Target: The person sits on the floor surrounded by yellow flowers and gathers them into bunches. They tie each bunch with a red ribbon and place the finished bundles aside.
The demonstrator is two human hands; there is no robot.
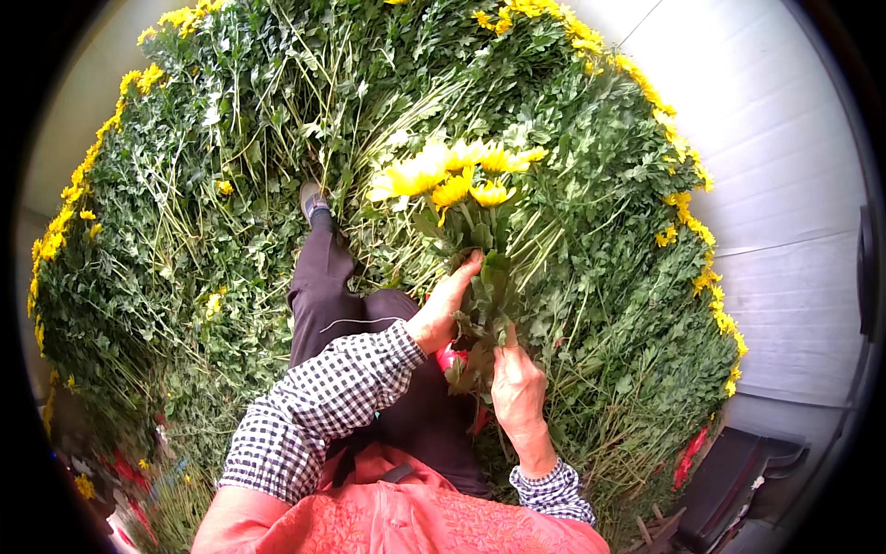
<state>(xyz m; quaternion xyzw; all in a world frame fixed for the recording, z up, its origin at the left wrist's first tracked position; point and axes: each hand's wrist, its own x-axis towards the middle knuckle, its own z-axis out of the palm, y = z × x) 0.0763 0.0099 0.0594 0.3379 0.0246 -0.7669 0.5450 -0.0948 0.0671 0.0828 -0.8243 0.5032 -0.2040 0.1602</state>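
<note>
A bunch of yellow chrysanthemums point(453, 176) stands above my lap, its bright heads gathered at the top. My left hand point(446, 305) is closed around the leafy stems just below the blooms. Lower down, the fingers of my right hand point(518, 384) pinch the green leaves point(495, 298) of the same bunch. The lower stem ends are hidden behind leaves and my hands. Something red point(451, 356) shows partly behind the left wrist. A thin pale string point(360, 320) lies across my trousers near the checked sleeve.
Cut chrysanthemum stems point(194, 208) pile all around my legs, with yellow flower heads point(706, 277) along the outer edge. My shoe point(313, 199) rests among the stems. A black case-like object point(723, 485) stands at lower right, beside a pale sheeted surface point(782, 305).
</note>
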